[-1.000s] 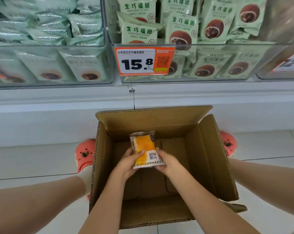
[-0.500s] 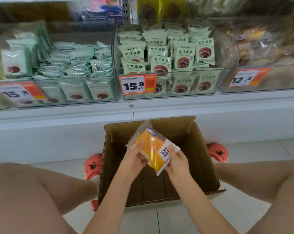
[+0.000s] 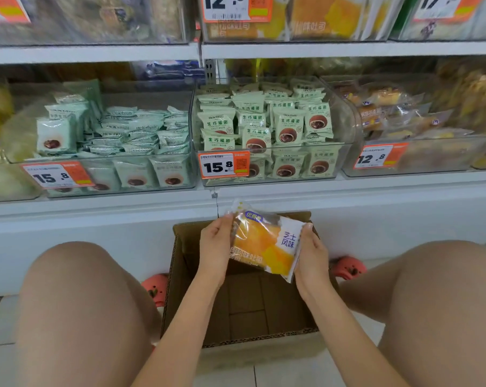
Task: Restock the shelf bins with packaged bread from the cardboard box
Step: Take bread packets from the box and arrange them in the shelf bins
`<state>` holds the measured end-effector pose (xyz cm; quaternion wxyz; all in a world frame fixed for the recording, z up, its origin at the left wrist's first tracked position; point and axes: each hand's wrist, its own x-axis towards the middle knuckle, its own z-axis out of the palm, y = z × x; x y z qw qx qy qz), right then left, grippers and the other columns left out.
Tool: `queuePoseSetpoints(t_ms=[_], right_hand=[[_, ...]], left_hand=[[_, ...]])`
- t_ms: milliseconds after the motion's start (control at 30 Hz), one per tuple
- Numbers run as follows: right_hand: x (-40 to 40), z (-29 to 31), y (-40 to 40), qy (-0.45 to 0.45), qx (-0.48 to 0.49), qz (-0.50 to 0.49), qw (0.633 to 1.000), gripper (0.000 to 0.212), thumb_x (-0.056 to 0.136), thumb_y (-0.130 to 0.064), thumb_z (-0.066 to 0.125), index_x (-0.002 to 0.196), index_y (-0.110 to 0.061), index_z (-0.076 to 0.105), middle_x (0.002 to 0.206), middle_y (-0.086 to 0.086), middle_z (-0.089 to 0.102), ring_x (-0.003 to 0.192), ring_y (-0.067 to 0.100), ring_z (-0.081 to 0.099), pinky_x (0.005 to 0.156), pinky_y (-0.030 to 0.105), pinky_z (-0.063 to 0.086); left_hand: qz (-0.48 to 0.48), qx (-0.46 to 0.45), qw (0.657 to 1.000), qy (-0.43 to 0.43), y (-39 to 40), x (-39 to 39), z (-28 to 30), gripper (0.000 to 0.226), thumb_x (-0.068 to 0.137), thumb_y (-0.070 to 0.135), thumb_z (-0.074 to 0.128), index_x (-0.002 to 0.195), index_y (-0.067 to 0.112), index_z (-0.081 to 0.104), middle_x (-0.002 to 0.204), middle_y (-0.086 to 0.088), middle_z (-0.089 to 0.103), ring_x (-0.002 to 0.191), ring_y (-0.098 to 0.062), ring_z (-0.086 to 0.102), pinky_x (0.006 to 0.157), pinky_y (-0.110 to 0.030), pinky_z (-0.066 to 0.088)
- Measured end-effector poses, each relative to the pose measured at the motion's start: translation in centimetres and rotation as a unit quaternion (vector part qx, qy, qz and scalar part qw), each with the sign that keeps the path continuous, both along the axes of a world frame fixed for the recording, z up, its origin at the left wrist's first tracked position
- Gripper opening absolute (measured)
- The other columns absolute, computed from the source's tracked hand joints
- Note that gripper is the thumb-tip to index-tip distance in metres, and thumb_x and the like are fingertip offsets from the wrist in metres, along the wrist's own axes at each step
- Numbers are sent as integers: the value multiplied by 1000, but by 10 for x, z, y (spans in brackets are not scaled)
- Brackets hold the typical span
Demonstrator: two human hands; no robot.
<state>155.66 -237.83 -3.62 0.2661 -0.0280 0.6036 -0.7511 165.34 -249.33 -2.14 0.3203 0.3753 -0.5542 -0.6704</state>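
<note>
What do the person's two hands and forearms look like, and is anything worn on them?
Both forearms are bare, with no sleeves in view. The left hand and the right hand wear no gloves; no ring, watch or bracelet shows on the visible parts. The fingernails look short and unpainted, though they are small in the picture.

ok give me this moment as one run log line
stage: lifting | item: bread pack | left hand: grips its left edge | right hand: grips its right edge | position: above cardboard box | shelf bins: not reached
</note>
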Motion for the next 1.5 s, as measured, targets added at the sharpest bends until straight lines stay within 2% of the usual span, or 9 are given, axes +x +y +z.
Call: queuePoseSetpoints(t_ms=[133,400,633,767,867,967,1167,1367,1500], right_hand=[[-5,20,-7,-14,-24,-26,999,30,99,-35,41,92,-17,63,86,7,69,75,18,66,64,30,54],[-25,88,-23,-67,-117,103,986,36,84,-41,55,109,-17,63,104,11,72,96,26,69,82,44,55],[-83,199,-22,192,-74,92,974,22,87,-7,63,107,-16,65,103,5,73,89,13,69,82,37,53],[-146,295,-21,319,-104,18,942,20,90,-11,60,104,-24,63,105,2,71,102,22,66,92,44,51],[-192,360,-27,400,-105,-43,909,18,92,-12,59,101,-27,63,101,-6,70,101,19,65,92,42,52],[-223,396,-47,448,-33,-36,892,28,93,-15,58,121,-18,58,113,-2,65,95,8,62,78,24,52],[-244,395,-95,431,53,51,900,36,90,-25,63,124,-16,56,116,2,62,100,19,61,84,35,54],[-255,382,-104,461,62,-44,884,52,84,-31,69,125,-18,39,119,9,54,101,19,56,86,39,52],[-250,375,-104,614,128,-155,763,73,91,-37,58,149,-18,17,153,13,23,141,30,22,115,45,23]], left_hand=[[36,6,998,43,1,-1,16,33,99,27,47,80,6,64,80,-17,60,71,-26,55,67,-33,45],[112,9,985,133,-14,-23,89,28,99,25,46,82,14,66,54,7,62,49,-4,57,48,-18,46],[59,-210,963,156,-30,-74,202,33,100,25,46,79,25,72,59,8,61,57,-10,55,56,-28,46],[67,-448,886,98,-52,-105,277,29,99,34,45,101,23,72,75,16,65,70,-4,59,62,-20,41],[147,-663,733,-29,-90,-135,314,39,99,36,41,131,20,56,134,2,57,134,-20,40,107,-31,29],[167,-755,616,-150,-131,-166,321,54,98,42,31,145,15,37,153,-9,32,144,-27,18,115,-51,3],[179,-794,548,-193,-155,-182,310,58,98,43,25,151,18,23,158,-9,18,147,-25,9,114,-60,5],[142,-853,472,-170,-147,-181,312,53,101,44,18,151,27,23,158,-2,19,147,-23,11,112,-65,1],[80,-867,447,-206,-136,-199,318,59,101,50,14,151,21,24,158,1,21,147,-20,11,114,-61,4]])
